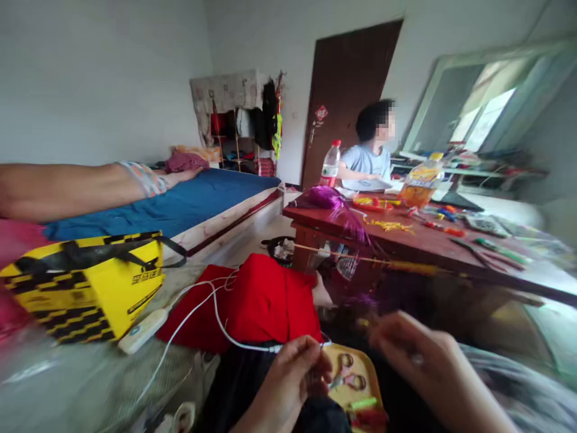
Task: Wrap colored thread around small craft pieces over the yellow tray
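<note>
Blue covers the bed (225, 186) at the left, where someone lies (76, 187). A dark-red table (433, 243) stands at the right, and beyond it is a brown door (351, 78). A person (367, 162) in a light-blue shirt sits behind the table. Nearer, a yellow-and-black bag (126, 288) stands beside red cloth (265, 294). Over the cloth runs a white cable (219, 310).

The right hand (419, 355), blurred, is raised in front of the table with its fingers bent; I cannot tell whether it grips anything. The left hand (295, 379) has its fingers curled inward at the tray's left edge; its grip is likewise unclear. The yellow tray (367, 367) lies between the two hands. On the table are a juice bottle (421, 180) and purple strands (333, 201). Pink-handled scissors (348, 379) rest in the tray, just beside the left hand.
</note>
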A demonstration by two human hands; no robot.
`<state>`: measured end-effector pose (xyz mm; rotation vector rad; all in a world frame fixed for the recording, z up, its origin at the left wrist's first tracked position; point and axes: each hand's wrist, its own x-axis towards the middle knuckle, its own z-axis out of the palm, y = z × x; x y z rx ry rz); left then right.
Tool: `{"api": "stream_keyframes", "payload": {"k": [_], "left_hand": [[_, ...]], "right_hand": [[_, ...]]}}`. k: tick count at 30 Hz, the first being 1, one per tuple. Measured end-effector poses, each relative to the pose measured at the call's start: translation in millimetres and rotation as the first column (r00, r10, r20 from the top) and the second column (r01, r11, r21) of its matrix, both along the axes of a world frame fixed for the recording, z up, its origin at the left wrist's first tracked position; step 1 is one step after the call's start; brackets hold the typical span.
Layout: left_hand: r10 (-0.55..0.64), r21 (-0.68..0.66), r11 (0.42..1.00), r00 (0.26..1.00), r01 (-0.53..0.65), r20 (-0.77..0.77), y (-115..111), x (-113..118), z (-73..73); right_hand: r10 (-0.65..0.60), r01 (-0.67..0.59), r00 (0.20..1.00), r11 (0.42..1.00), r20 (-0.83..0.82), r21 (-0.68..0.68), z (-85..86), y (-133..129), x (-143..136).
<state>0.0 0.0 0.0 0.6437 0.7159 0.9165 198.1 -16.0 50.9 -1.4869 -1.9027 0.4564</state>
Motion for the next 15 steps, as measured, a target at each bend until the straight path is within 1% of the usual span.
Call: {"api": "stream_keyframes", "payload": {"k": [2,3,5,6,7,9,11,13,14,15], "left_hand": [[-0.020,-0.031,0.999,0.999,0.019,-0.034,-4,2,-2.2],[-0.032,-0.025,0.999,0.997,0.031,-0.066,-5,3,-2.6],[-0.067,0.029,0.997,0.985,0.072,-0.160,-8,3,-1.1],[-0.078,0.080,0.992,0.972,0.098,-0.221,-8,2,0.8],[-0.087,0.143,0.981,0.954,0.133,-0.287,-9,1,3.0],[-0.096,0.271,0.935,0.901,0.227,-0.424,-9,1,7.5],[-0.112,0.327,0.884,0.830,0.334,-0.546,-9,1,10.0],[-0.136,0.308,0.872,0.792,0.381,-0.595,-10,3,9.2],[-0.147,0.291,0.880,0.799,0.374,-0.583,-10,5,7.7],[-0.154,0.274,0.895,0.821,0.351,-0.550,-10,6,5.8]], "right_hand": [[-0.005,0.003,0.997,0.999,-0.073,-0.040,-27.2,-15,-19],[-0.019,0.014,0.995,0.998,-0.095,-0.054,-38.9,-22,-27],[-0.035,0.031,0.996,0.998,-0.082,-0.056,-57.1,-29,-35],[-0.041,0.039,0.998,0.998,-0.048,-0.051,-63.3,-30,-36],[-0.045,0.045,0.999,0.998,0.001,-0.044,-67.7,-30,-34],[-0.054,0.058,0.993,0.997,0.103,-0.041,-72.0,-27,-30],[-0.048,0.057,0.989,0.996,0.143,-0.062,-72.9,-25,-27],[-0.036,0.044,0.997,0.992,0.066,-0.115,-72.8,-25,-27],[-0.035,0.032,0.999,0.988,-0.018,-0.151,-72.9,-26,-29],[-0.044,0.021,0.991,0.982,-0.122,-0.189,-73.1,-27,-31]]}}
